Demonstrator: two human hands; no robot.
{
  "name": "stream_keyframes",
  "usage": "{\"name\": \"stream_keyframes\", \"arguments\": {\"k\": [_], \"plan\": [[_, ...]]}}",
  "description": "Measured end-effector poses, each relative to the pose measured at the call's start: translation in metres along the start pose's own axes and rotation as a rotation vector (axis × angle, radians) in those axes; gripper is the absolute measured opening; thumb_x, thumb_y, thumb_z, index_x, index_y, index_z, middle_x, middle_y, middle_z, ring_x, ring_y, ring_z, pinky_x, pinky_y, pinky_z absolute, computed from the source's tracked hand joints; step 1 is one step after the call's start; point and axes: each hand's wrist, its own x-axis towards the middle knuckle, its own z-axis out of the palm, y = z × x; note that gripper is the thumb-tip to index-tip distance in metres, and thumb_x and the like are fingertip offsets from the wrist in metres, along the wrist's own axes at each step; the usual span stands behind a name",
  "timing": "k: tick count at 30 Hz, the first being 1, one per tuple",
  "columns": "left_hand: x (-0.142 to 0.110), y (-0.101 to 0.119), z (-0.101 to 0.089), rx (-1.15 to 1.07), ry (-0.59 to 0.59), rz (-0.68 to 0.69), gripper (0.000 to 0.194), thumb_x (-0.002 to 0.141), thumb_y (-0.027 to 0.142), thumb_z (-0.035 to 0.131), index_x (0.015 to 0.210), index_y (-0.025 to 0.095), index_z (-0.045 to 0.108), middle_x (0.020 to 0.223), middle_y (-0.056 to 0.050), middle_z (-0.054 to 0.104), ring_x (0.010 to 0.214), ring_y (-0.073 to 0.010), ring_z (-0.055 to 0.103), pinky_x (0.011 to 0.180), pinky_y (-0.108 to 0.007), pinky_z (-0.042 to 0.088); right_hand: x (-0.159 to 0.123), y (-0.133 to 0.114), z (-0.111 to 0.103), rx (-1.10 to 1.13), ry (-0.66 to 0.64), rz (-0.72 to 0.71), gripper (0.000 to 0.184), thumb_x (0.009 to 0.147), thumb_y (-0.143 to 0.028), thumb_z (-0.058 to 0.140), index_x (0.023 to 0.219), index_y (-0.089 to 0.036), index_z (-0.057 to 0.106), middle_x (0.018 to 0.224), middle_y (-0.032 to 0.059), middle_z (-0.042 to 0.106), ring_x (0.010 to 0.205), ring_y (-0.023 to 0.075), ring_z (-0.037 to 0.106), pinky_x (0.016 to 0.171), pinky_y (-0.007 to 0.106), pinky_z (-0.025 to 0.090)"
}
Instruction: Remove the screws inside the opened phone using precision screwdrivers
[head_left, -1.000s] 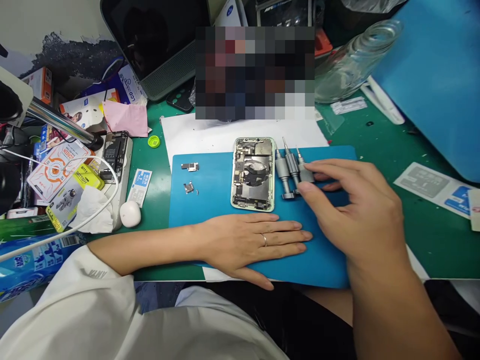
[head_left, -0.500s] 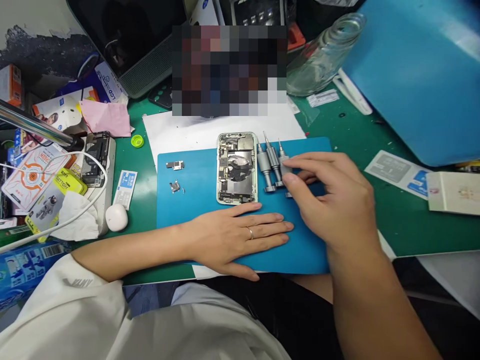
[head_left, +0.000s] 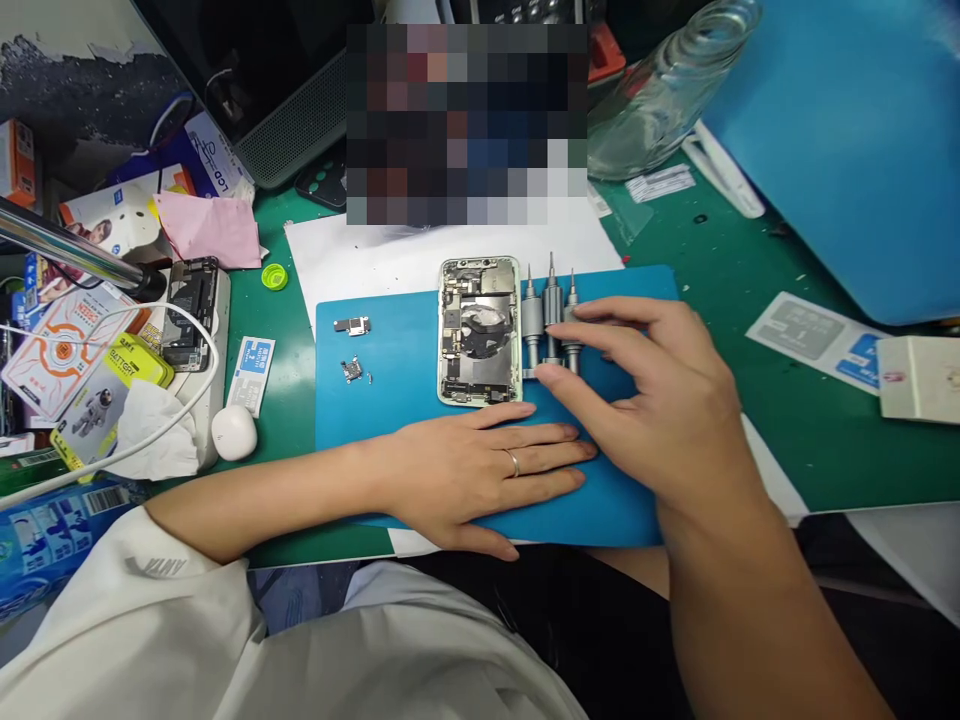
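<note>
My left hand lies flat on the blue mat, fingers spread, a ring on one of them. Just beyond its fingers is an opened smartphone with its inner parts exposed. To the phone's right, three grey precision screwdrivers lie side by side, tips pointing away. My right hand rests over their near ends, thumb and index finger apart and touching them without lifting any. It partly covers the rightmost screwdriver. Small metal phone parts lie at the mat's left side.
Another opened phone rests on a white box at left, near a white earbud case and a white cable. A glass jar and white tweezers are at the back right. A blurred patch hides part of the back.
My right hand has shifted left across the screwdrivers, which now lie straighter and parallel. My left hand stays flat on the mat. The view has moved slightly.
</note>
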Motion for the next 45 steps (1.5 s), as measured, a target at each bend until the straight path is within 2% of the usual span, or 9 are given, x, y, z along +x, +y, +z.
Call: {"name": "stream_keyframes", "arguments": {"k": [4,10,21,29,41,45], "plan": [[0.0000,-0.0022,-0.0003,-0.030,0.006,0.012,0.069,0.098,0.051,0.054,0.147,0.002,0.051,0.159,-0.023,0.041,0.151,-0.0337,0.037,0.127,-0.048,0.027,-0.0010,-0.0008,0.0007,-0.053,-0.073,-0.028,0.034,0.089,-0.039,0.070,0.117,-0.021,0.070,0.125,0.0165,0.063,0.117,0.0374,0.061,0.099,0.053,0.052],[0.0007,-0.0030,-0.0014,-0.034,-0.011,0.018,0.068,0.100,0.050,0.050,0.147,0.001,0.051,0.159,-0.023,0.041,0.152,-0.0316,0.034,0.130,-0.043,0.023,-0.0022,-0.0019,0.0012,-0.045,-0.135,-0.005,0.038,0.090,-0.037,0.068,0.126,-0.030,0.063,0.135,0.0122,0.057,0.125,0.0377,0.055,0.104,0.055,0.048],[-0.0002,-0.0018,0.0003,-0.034,0.019,0.028,0.066,0.101,0.048,0.049,0.145,-0.001,0.052,0.155,-0.024,0.046,0.149,-0.0318,0.039,0.130,-0.044,0.024,-0.0004,-0.0051,0.0020,-0.069,-0.153,-0.015,0.042,0.088,-0.033,0.067,0.129,-0.027,0.061,0.137,0.0139,0.056,0.127,0.0401,0.052,0.107,0.057,0.047],[-0.0008,-0.0010,0.0029,0.020,-0.003,0.016,0.066,0.103,0.049,0.042,0.149,0.002,0.049,0.159,-0.021,0.041,0.152,-0.0294,0.035,0.131,-0.043,0.018,-0.0001,-0.0051,0.0016,-0.055,-0.146,-0.013,0.042,0.087,-0.030,0.066,0.128,-0.027,0.062,0.137,0.0133,0.056,0.127,0.0397,0.052,0.106,0.057,0.047],[-0.0025,0.0008,0.0029,-0.013,0.012,-0.012,0.066,0.101,0.048,0.046,0.150,0.004,0.047,0.160,-0.020,0.039,0.152,-0.0308,0.035,0.130,-0.049,0.016,-0.0020,-0.0013,0.0004,-0.051,-0.152,-0.022,0.040,0.088,-0.028,0.065,0.128,-0.027,0.062,0.138,0.0136,0.057,0.129,0.0395,0.052,0.106,0.056,0.047],[-0.0023,0.0005,0.0021,0.004,-0.029,-0.027,0.067,0.102,0.051,0.042,0.153,0.006,0.045,0.163,-0.017,0.035,0.154,-0.0292,0.030,0.130,-0.045,0.016,-0.0026,0.0012,-0.0001,-0.030,-0.154,-0.033,0.040,0.089,-0.031,0.065,0.128,-0.026,0.063,0.138,0.0138,0.057,0.130,0.0398,0.052,0.106,0.055,0.047]]}}
